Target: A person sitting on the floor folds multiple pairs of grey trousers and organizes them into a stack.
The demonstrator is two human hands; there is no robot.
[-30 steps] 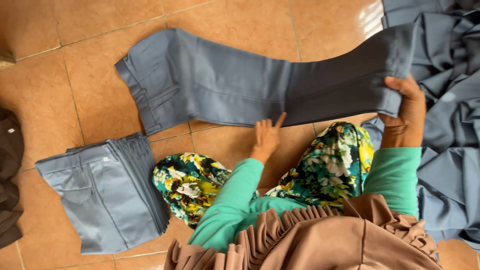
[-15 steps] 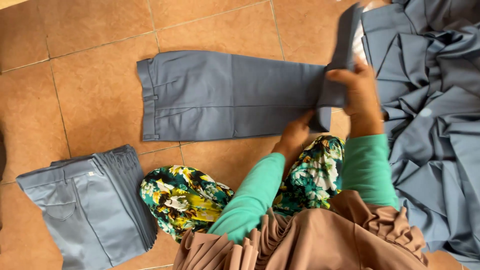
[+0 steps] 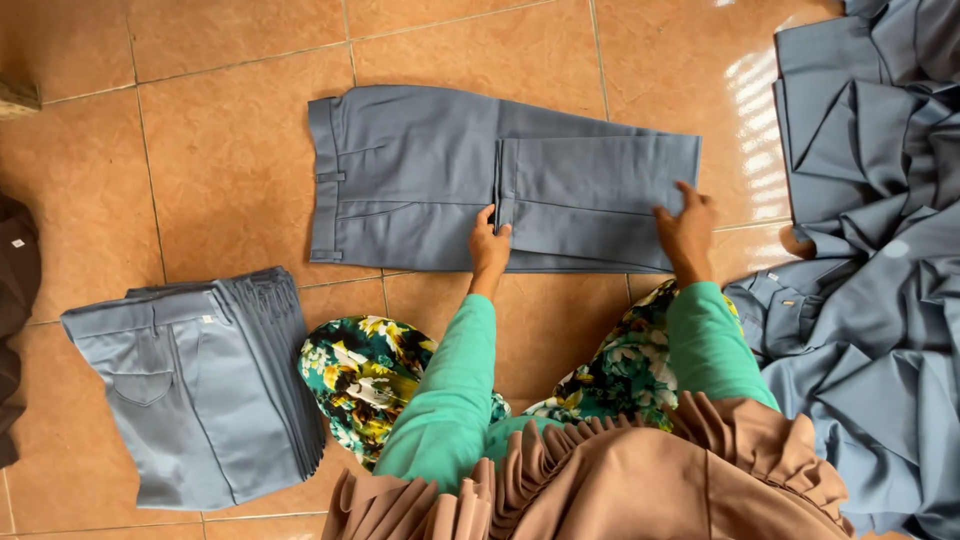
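A pair of grey-blue trousers (image 3: 420, 175) lies flat on the tiled floor, waistband at the left, its legs folded back over the middle. My left hand (image 3: 489, 243) rests with fingers spread on the near edge of the trousers, at the end of the folded-over leg. My right hand (image 3: 686, 222) presses flat on the fold at the right end. Both arms wear green sleeves. Neither hand grips the cloth.
A neat stack of folded grey-blue trousers (image 3: 195, 385) sits at the lower left. A loose heap of the same grey-blue garments (image 3: 880, 260) fills the right side. A dark cloth (image 3: 15, 300) lies at the left edge. Floral fabric covers my knees (image 3: 365, 375).
My right hand carried the trouser legs from the right over to the left and laid them down on the upper part. Both hands now press flat on the folded trousers.
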